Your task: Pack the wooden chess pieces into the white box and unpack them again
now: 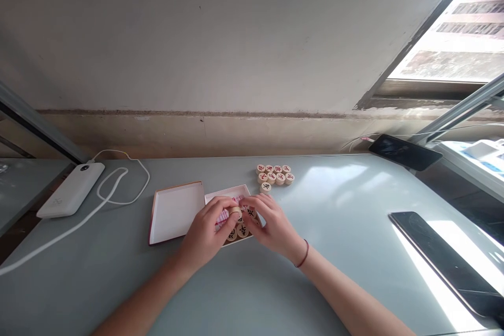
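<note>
Over a shallow white box [227, 190], my left hand [210, 223] pinches a round wooden piece [235, 211] between thumb and fingers. My right hand [271, 220] is beside it over the box's right part, fingers bent; whether it also grips something is hidden. Round pieces with black characters [243, 229] lie in the box, partly covered by my hands, near a pink-and-white printed sheet [221, 217]. Behind the box, several wooden pieces with red characters [271, 177] stand in two rows, with a black-marked piece [265, 187] in front of them.
The box's empty lid [177, 211] lies left on the grey table [315, 283]. Farther left is a white power bank [71, 189] with a looping white cable [114, 189]. A dark phone [405, 151] is at the back right; another dark device [444, 262] lies at the right.
</note>
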`<state>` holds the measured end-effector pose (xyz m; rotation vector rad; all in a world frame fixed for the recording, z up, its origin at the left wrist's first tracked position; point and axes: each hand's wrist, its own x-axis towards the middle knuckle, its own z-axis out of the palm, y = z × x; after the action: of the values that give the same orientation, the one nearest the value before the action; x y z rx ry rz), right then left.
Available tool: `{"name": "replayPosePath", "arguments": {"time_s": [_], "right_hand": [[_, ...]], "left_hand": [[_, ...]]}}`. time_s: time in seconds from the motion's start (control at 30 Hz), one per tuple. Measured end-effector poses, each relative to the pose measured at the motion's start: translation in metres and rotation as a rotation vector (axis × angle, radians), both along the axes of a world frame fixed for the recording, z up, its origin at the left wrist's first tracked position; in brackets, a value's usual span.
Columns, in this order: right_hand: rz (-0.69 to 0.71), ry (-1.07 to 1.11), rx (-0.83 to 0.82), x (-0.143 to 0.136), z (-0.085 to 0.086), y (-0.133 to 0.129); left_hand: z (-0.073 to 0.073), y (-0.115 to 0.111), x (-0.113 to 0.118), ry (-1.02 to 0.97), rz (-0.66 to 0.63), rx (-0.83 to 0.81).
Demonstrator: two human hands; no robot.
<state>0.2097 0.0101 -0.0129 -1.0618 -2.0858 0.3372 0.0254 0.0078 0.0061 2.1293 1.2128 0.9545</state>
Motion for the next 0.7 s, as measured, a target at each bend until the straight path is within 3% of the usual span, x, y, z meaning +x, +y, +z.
{"name": "replayPosePath", "arguments": {"time_s": [0.1,0.17,0.3,0.4,0.53,0.7], "right_hand": [[0.039,0.063,-0.068,-0.001,0.003,-0.002],[-0.006,0.119,-0.112,0.006,0.006,0.002],[-0.344,0.156,-0.249,0.039,0.011,0.019],[-0.484,0.009,-0.415,0.065,0.008,0.032],[-0.456,-0.091,-0.513,0.078,-0.003,0.039],[-0.530,-0.151,-0.389,0.065,-0.001,0.035]], "left_hand": [[-0.001,-0.002,0.001,-0.096,0.005,-0.105],[-0.004,-0.003,0.000,-0.155,0.031,-0.186],[-0.011,-0.002,-0.001,-0.238,0.074,-0.288],[-0.016,0.001,-0.002,-0.249,0.088,-0.247],[-0.019,0.003,-0.002,-0.208,0.121,-0.157],[-0.017,0.001,-0.001,-0.153,0.102,-0.147]]}}
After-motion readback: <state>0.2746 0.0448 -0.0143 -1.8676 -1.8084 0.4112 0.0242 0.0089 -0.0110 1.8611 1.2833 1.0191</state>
